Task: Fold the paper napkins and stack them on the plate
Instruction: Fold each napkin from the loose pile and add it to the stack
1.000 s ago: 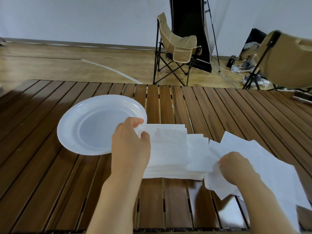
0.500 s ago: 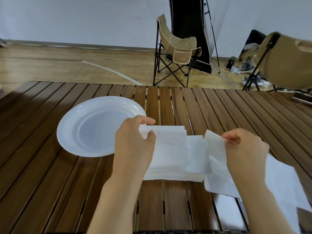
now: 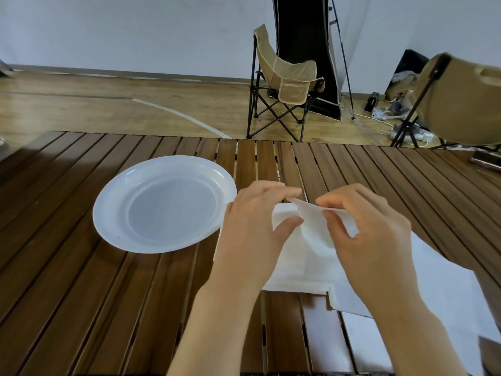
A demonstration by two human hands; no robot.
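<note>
While both my left hand (image 3: 254, 234) and right hand (image 3: 371, 234) pinch one napkin (image 3: 311, 221) at centre frame, the slatted wooden table (image 3: 81, 294) spreads below, a folding chair (image 3: 284, 85) on the floor beyond.

A white round plate (image 3: 165, 203) sits flat and bare, its shallow well showing nothing inside. Just right of it lies a loose pile of white paper napkins (image 3: 303, 270) (sheets overlapping, edges uneven), spreading toward the right edge of view. One napkin (image 3: 315, 217) is lifted above the pile, its top edge raised and its body sagging down onto the sheets below.
</note>
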